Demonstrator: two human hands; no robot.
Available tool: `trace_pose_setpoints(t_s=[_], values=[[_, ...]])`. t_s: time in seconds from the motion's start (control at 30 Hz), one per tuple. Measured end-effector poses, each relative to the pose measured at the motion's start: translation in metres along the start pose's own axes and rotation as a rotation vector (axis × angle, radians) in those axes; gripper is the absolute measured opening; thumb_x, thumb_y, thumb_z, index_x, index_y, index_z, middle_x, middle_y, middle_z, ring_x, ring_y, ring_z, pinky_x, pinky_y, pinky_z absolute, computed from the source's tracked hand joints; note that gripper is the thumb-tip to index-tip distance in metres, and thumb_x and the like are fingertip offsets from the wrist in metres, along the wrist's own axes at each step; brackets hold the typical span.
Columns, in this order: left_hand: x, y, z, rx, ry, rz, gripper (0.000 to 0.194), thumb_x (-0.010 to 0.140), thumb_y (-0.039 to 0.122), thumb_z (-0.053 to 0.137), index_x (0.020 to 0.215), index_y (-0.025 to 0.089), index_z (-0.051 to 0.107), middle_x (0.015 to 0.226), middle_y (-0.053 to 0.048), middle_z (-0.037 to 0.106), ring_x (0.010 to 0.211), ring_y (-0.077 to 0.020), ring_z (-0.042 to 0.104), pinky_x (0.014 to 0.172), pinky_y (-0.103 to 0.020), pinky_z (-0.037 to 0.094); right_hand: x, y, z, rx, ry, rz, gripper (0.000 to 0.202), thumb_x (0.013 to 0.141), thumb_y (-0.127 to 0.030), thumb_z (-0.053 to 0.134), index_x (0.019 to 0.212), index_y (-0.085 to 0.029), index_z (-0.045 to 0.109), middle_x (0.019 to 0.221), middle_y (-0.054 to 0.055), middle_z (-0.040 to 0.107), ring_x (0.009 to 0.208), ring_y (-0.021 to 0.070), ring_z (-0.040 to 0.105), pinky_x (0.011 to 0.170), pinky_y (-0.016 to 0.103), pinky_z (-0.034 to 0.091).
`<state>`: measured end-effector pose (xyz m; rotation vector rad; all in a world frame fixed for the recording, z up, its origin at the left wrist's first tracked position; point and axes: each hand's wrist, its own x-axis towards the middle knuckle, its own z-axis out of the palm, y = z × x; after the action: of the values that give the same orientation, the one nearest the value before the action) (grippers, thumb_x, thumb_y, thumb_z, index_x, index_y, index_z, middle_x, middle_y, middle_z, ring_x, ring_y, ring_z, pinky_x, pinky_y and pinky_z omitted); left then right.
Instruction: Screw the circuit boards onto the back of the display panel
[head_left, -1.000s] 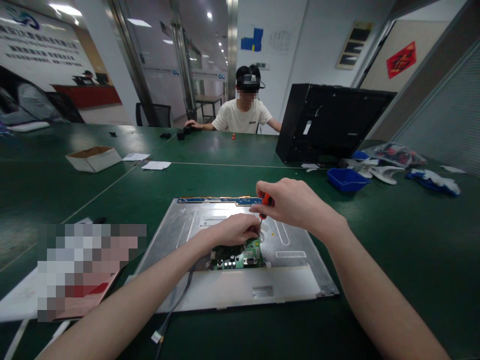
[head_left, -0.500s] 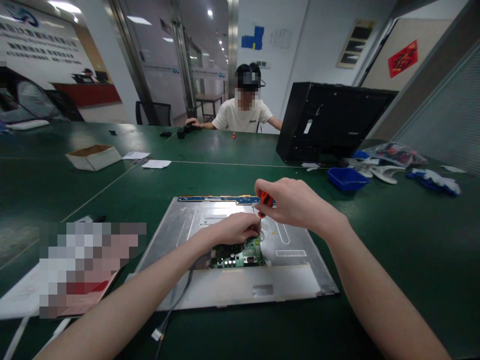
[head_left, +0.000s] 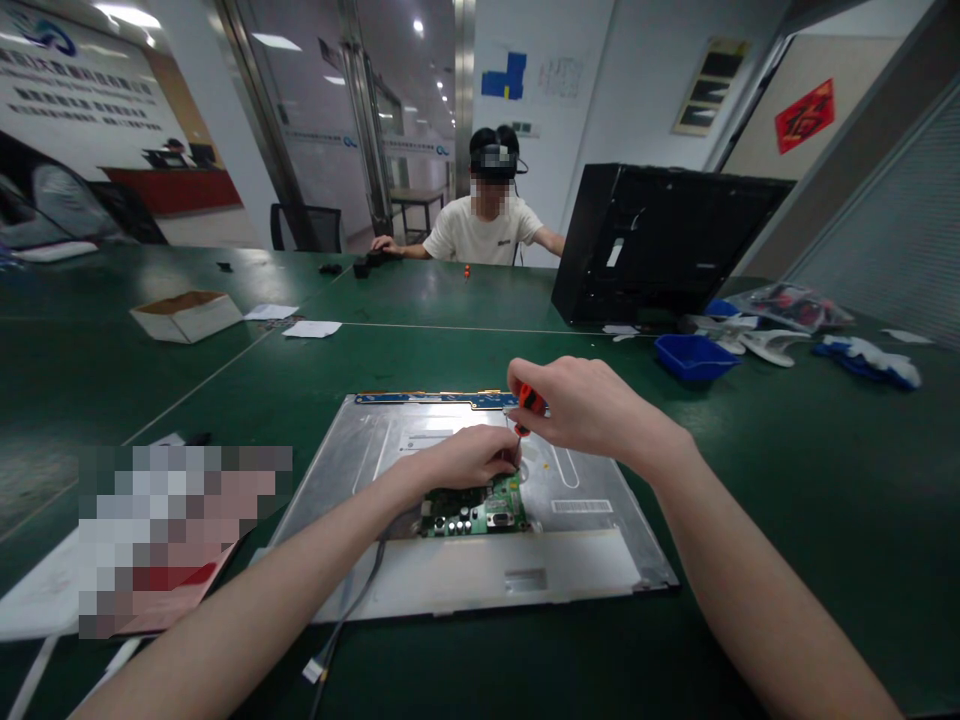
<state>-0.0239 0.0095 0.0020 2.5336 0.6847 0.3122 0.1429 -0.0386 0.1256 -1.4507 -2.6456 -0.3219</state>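
Note:
My right hand [head_left: 581, 405] is closed around the red and black handle of a screwdriver [head_left: 529, 400], held upright with its shaft pointing down. Just below, my left hand [head_left: 476, 455] has its fingertips pinched together at the lower end of the shaft; what they grip is hidden. Under that hand lies a green circuit board [head_left: 480, 510], partly covered by it. The board sits on the metal back of a flat display panel [head_left: 600, 560]. Along the panel's far edge runs a narrow blue circuit strip [head_left: 420, 398]. A dark cable [head_left: 352, 605] with a white plug trails off the near left.
A blurred stack of papers [head_left: 45, 590] lies left. Farther back are an open box [head_left: 187, 318] and white paper [head_left: 313, 329]. At right stand a black monitor housing [head_left: 667, 240], a blue tray [head_left: 694, 358] and gloves [head_left: 866, 362]. Another person [head_left: 487, 225] sits across the table.

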Motion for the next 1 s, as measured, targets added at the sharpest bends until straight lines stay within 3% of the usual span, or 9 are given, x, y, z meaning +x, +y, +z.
trace_pose_setpoints(t_s=[0.17,0.43,1.0], values=[[0.0008,-0.0013,0.0008,0.019,-0.002,0.001,0.012,0.079,0.010,0.058,0.087,0.017,0.063,0.088,-0.003,0.067,0.082,-0.0173,0.061,0.073,-0.025,0.045,0.0007,0.0014,0.0014,-0.017,-0.004,0.015,0.022,0.083,-0.042,0.053,0.096,-0.024,0.052,0.071,0.001,0.061,0.058,0.0150,0.050,0.049,0.026,0.020],[0.0014,-0.0022,0.0008,0.021,-0.009,0.004,0.012,0.079,0.009,0.058,0.087,0.017,0.063,0.087,-0.003,0.068,0.081,-0.0171,0.062,0.073,-0.024,0.045,-0.0014,0.0018,-0.0018,0.164,-0.022,-0.083,0.013,0.080,-0.025,0.054,0.093,-0.023,0.050,0.081,0.000,0.064,0.070,0.0144,0.054,0.054,0.025,0.026],[-0.0010,-0.0012,-0.0014,0.002,0.006,-0.011,0.009,0.080,0.013,0.059,0.087,0.017,0.064,0.086,-0.003,0.068,0.079,-0.0169,0.062,0.070,-0.024,0.044,0.0030,0.0047,0.0033,0.044,0.021,-0.017,0.017,0.084,-0.039,0.054,0.092,-0.024,0.051,0.073,0.000,0.062,0.062,0.0148,0.052,0.050,0.025,0.022]])
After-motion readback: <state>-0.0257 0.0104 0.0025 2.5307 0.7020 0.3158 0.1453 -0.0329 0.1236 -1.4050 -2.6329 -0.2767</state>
